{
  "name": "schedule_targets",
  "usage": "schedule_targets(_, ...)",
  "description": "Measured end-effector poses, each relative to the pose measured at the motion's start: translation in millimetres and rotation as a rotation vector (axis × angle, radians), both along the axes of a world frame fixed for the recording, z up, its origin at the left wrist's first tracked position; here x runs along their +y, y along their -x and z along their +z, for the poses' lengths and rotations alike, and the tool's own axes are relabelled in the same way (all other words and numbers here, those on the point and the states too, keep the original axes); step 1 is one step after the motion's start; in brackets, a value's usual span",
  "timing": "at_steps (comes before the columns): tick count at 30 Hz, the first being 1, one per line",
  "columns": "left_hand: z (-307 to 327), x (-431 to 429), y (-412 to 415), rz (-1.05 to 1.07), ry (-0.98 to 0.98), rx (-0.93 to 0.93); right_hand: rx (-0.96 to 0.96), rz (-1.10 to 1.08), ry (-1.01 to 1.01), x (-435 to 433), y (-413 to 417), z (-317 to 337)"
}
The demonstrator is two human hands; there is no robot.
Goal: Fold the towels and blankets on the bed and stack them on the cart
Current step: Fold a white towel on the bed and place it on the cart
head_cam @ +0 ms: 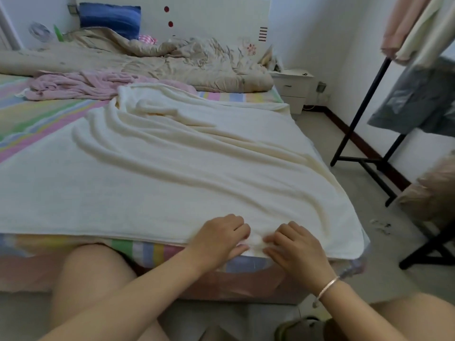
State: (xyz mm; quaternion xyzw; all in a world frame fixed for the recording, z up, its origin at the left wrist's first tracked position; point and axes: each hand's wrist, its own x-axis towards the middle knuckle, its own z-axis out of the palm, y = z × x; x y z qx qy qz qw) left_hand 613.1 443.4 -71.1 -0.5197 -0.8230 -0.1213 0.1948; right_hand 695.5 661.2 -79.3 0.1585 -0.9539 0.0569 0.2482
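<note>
White walls are enclosing a bedroom where a bed with a pastel-striped sheet (49,112) is filling most of the view. A cream blanket (172,173) is lying spread over the near right part of the bed, soft and fleecy, rippling in long curved ridges, with its right edge hanging over the mattress side. Behind it a pink towel (81,83) is lying crumpled, and a beige quilt (184,62) is bunching up below a blue pillow (110,18). A black rack (357,114) is standing to the right. The left hand (220,238) and right hand (294,247), close together, are each pinching the blanket's near edge, fingers on top and thumbs below; the right fingertips are blurring. A bracelet (327,287) is circling the right wrist.
</note>
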Motion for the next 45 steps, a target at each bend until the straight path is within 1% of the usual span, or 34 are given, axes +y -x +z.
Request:
schedule_targets(2,0,-3,4,-0.047,0.067,0.066,0.022,0.023,-0.002,0,-2,-2)
schedule_targets(4,0,-5,3,-0.1,0.109,0.13,0.005,0.039,0.023,0,-4,0)
schedule_targets(6,-2,-6,0,-0.133,0.097,0.116,-0.08,0.051,0.076,1,-6,4)
schedule_targets(9,-3,-9,-1,-0.175,0.136,0.106,-0.212,0.076,0.074,5,-9,9)
schedule_targets(11,0,-9,1,-0.18,0.149,0.076,-0.263,0.076,0.109,8,-10,12)
schedule_targets(12,3,-7,3,-0.166,0.13,0.041,-0.274,0.058,0.173,9,-10,15)
schedule_targets(14,10,-1,6,-0.086,0.029,-0.073,-0.274,0.0,0.348,12,-4,24)
schedule_targets(15,14,2,7,-0.023,-0.041,-0.138,-0.231,-0.034,0.407,13,0,29)
schedule_targets(16,18,5,12,0.049,-0.117,-0.177,-0.173,-0.072,0.425,14,9,36)
schedule_targets(17,20,7,18,0.123,-0.19,-0.195,-0.149,-0.104,0.412,14,18,40)
schedule_targets(18,22,8,24,0.191,-0.254,-0.205,-0.189,-0.126,0.361,15,27,41)
schedule_targets(21,25,15,55,0.375,-0.357,-0.285,-0.5,-0.178,0.068,28,57,29)
schedule_targets(22,27,17,66,0.434,-0.368,-0.323,-0.558,-0.199,0.008,34,65,25)
schedule_targets(23,28,19,78,0.491,-0.38,-0.357,-0.571,-0.222,-0.002,40,75,25)
schedule_targets(24,31,25,95,0.551,-0.393,-0.39,-0.537,-0.252,0.059,46,90,29)
schedule_targets(26,36,39,134,0.673,-0.43,-0.438,-0.42,-0.318,0.315,55,131,48)
schedule_targets(27,40,46,152,0.719,-0.444,-0.455,-0.375,-0.341,0.409,55,152,56)
schedule_targets(28,43,53,171,0.751,-0.455,-0.454,-0.316,-0.339,0.423,55,175,64)
schedule_targets(30,47,68,218,0.767,-0.468,-0.394,-0.21,-0.315,0.367,58,226,72)
schedule_targets(32,54,80,257,0.744,-0.467,-0.301,-0.188,-0.328,0.381,65,274,72)
schedule_targets(34,58,90,291,0.75,-0.434,-0.266,-0.33,-0.378,0.471,76,320,66)
schedule_targets(36,55,95,310,0.803,-0.367,-0.31,-0.573,-0.407,0.611,78,354,61)
schedule_targets(37,52,96,317,0.846,-0.331,-0.342,-0.674,-0.4,0.644,78,368,56)
schedule_targets(39,42,93,323,0.932,-0.3,-0.407,-0.777,-0.36,0.64,74,385,52)
schedule_targets(41,35,87,327,0.997,-0.346,-0.427,-0.854,-0.268,0.628,70,393,52)
schedule_targets(44,32,87,326,1.061,-0.449,-0.385,-0.985,-0.147,0.484,67,401,57)
schedule_targets(45,32,91,325,1.072,-0.488,-0.359,-0.994,-0.093,0.454,69,404,59)
